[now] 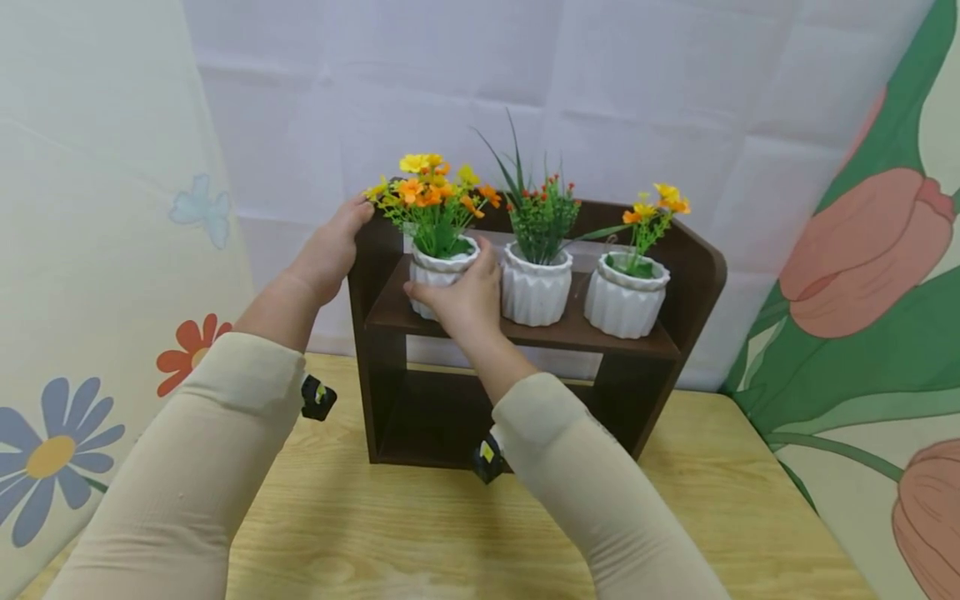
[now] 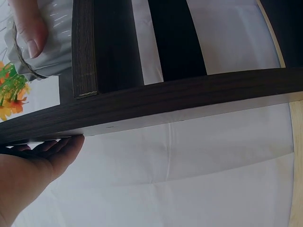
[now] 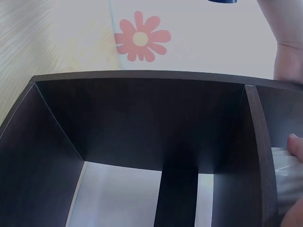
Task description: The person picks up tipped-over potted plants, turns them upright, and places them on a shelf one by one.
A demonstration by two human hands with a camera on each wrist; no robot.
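Note:
My right hand (image 1: 474, 298) grips a white fluted pot (image 1: 430, 273) of yellow and orange flowers at the left end of a dark brown shelf unit's upper board (image 1: 551, 335). Thumb and fingers lie on either side of the pot, which stands upright. In the right wrist view only part of that pot (image 3: 285, 177) shows. On the outside of the unit's left side panel (image 1: 366, 358), near its top, rests my left hand (image 1: 330, 250). The left wrist view shows that hand (image 2: 33, 172) with its fingers extended against the panel.
Right of the held pot stand a white pot (image 1: 536, 292) with a red-dotted green plant and another pot (image 1: 626, 300) with a few yellow-orange flowers. The unit stands on a wood-grain table (image 1: 315, 517). Behind it hangs a white cloth (image 1: 637, 100); flower-printed cloths flank both sides.

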